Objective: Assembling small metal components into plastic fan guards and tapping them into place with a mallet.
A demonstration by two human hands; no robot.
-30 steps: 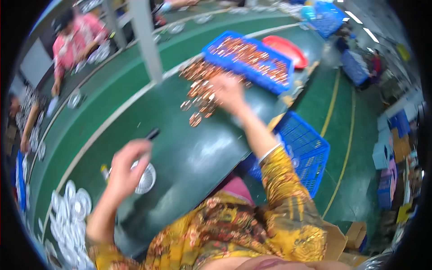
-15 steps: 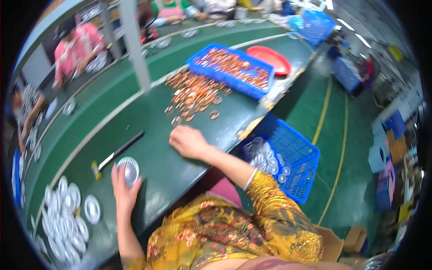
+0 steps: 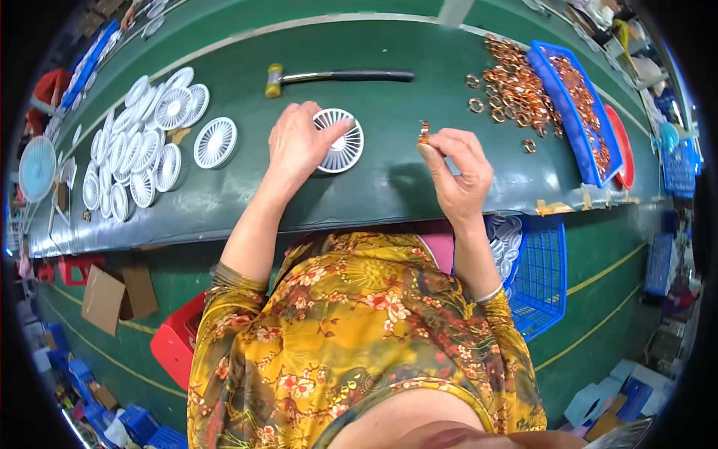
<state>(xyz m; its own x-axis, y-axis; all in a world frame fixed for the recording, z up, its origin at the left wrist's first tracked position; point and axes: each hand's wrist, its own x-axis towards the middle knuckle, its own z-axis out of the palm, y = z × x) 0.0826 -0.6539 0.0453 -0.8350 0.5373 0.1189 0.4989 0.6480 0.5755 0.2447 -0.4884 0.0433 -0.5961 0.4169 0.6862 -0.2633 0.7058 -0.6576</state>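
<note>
A round white slotted disc (image 3: 345,153) lies on the green table in front of me. My left hand (image 3: 296,144) grips its left side, with the thumb across its top and the fingers along the rim. To the right of it, my right hand (image 3: 462,170) pinches a copper-coloured ring (image 3: 424,133) between thumb and fingertips, held above the table. Left of my left hand lies a single white disc (image 3: 215,142), beside a heap of such discs (image 3: 131,153). A pile of copper rings (image 3: 516,81) spreads to the right of my right hand.
A hammer (image 3: 336,75) with a yellow head lies beyond my hands. At the right stand a blue tray (image 3: 565,112) of copper rings and a red dish (image 3: 619,146). Below the table's near edge is a blue basket (image 3: 542,277) holding white discs. A red stool (image 3: 179,333) stands at the lower left.
The view has swung round to the left and levelled. My right hand has drawn back from beside the ring pile and now shows a ring in its fingertips. The left hand stays at its disc.
</note>
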